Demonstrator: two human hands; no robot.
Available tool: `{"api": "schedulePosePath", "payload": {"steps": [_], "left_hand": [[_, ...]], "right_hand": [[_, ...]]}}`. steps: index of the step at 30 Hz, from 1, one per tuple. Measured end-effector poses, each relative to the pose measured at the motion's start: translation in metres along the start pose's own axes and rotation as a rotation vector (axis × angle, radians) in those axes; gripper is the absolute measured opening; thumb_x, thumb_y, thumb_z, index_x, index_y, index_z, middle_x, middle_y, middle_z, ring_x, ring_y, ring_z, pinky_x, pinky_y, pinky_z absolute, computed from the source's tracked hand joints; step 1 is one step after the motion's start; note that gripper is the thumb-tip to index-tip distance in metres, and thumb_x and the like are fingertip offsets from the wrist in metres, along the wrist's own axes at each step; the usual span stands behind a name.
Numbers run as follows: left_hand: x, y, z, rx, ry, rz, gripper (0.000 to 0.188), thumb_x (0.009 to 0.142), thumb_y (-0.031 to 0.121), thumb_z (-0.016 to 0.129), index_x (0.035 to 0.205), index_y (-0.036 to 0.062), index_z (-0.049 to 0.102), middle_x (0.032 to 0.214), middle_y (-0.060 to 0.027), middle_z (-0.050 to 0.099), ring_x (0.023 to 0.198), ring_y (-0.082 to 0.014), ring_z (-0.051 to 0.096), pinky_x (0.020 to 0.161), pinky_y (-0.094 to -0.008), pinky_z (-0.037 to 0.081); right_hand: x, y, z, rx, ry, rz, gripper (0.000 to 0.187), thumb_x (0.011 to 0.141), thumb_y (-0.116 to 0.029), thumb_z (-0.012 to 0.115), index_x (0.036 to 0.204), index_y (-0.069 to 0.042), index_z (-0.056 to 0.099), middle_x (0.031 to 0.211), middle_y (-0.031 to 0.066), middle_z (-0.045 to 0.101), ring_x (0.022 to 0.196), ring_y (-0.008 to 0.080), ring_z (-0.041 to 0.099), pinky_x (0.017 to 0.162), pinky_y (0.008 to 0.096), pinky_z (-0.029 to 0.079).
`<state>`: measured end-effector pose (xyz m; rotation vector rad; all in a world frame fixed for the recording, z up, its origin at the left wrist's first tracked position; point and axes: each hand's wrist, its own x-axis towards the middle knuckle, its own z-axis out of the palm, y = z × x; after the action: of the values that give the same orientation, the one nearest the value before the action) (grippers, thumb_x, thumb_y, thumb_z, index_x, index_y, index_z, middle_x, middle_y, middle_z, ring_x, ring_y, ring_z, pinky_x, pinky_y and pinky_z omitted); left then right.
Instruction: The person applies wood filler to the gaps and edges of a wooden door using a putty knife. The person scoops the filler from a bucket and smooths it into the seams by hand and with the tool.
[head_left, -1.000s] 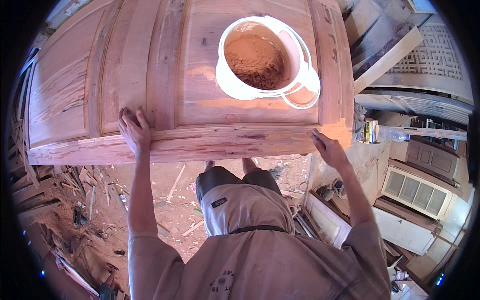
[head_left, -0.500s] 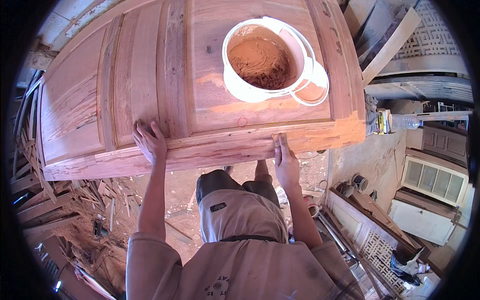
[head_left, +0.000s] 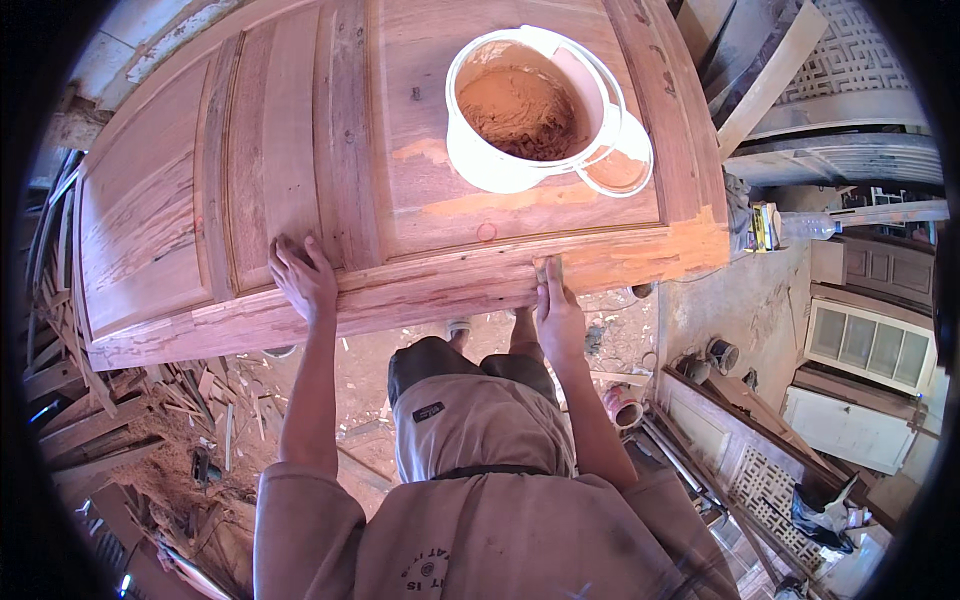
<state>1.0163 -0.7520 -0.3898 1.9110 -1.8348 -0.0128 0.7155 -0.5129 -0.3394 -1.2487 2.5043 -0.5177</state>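
A reddish wooden panel door (head_left: 290, 130) lies flat in front of me. My left hand (head_left: 305, 280) rests on its near edge, left of the middle, fingers stretched over the top and holding nothing. Farther right, my right hand (head_left: 560, 322) is closed on a small flat scraper (head_left: 548, 268), pressed to the near edge; my fingers partly cover it, and its exact kind is hard to make out. Orange wood filler (head_left: 650, 257) coats the edge to the right of that hand. A white bucket (head_left: 490, 172) of orange-brown filler stands on the door, beyond my right hand.
A round white lid (head_left: 640, 178) smeared with filler lies against the bucket's right side. Wood scraps (head_left: 100, 430) and shavings cover the floor at left. Boards and a panel (head_left: 720, 450) lean at right, near a small pot (head_left: 722, 353) and a white-framed window (head_left: 868, 348).
My right hand has moved slightly left along the door's near edge with the scraper. My left hand stays at the same place on the door. The whole view has shifted a little.
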Motion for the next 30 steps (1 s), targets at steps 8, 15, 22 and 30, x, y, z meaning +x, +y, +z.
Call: {"api": "schedulePosePath", "payload": {"steps": [8,15,22,30], "left_hand": [[0.0,0.002,-0.002,-0.013,0.028,0.012,0.055,0.097,0.039,0.053,0.13,-0.0034,0.047,0.13,-0.0248,0.05,0.121,-0.0412,0.048,0.102,-0.0505,0.039],[0.0,0.002,-0.002,0.009,-0.001,-0.032,0.054,0.097,0.04,0.052,0.13,-0.0032,0.048,0.131,-0.0242,0.049,0.121,-0.0409,0.047,0.102,-0.0498,0.039],[-0.001,0.001,-0.002,-0.008,-0.027,-0.012,0.056,0.098,0.041,0.05,0.13,-0.0047,0.048,0.132,-0.0249,0.049,0.122,-0.0411,0.047,0.103,-0.0499,0.038],[-0.001,0.001,-0.003,-0.003,-0.011,-0.01,0.057,0.097,0.041,0.051,0.13,-0.005,0.048,0.132,-0.0254,0.049,0.122,-0.0413,0.047,0.103,-0.05,0.039]], "right_hand": [[-0.011,0.003,-0.017,0.048,-0.093,-0.022,0.053,0.099,-0.026,0.051,0.149,-0.024,0.036,0.087,0.0259,0.063,0.071,0.0443,0.064,0.065,0.0513,0.052],[-0.006,-0.008,0.003,0.047,0.068,-0.14,0.055,0.099,-0.026,0.052,0.151,-0.025,0.034,0.085,0.024,0.063,0.068,0.0423,0.064,0.062,0.0515,0.052],[-0.02,-0.008,0.012,0.033,0.007,-0.035,0.054,0.099,-0.029,0.051,0.151,-0.026,0.034,0.087,0.0245,0.065,0.068,0.0421,0.065,0.06,0.0511,0.052],[-0.006,-0.021,-0.003,0.096,-0.117,-0.023,0.051,0.099,-0.024,0.051,0.148,-0.018,0.038,0.081,0.0262,0.064,0.071,0.0438,0.064,0.061,0.0512,0.051]]}}
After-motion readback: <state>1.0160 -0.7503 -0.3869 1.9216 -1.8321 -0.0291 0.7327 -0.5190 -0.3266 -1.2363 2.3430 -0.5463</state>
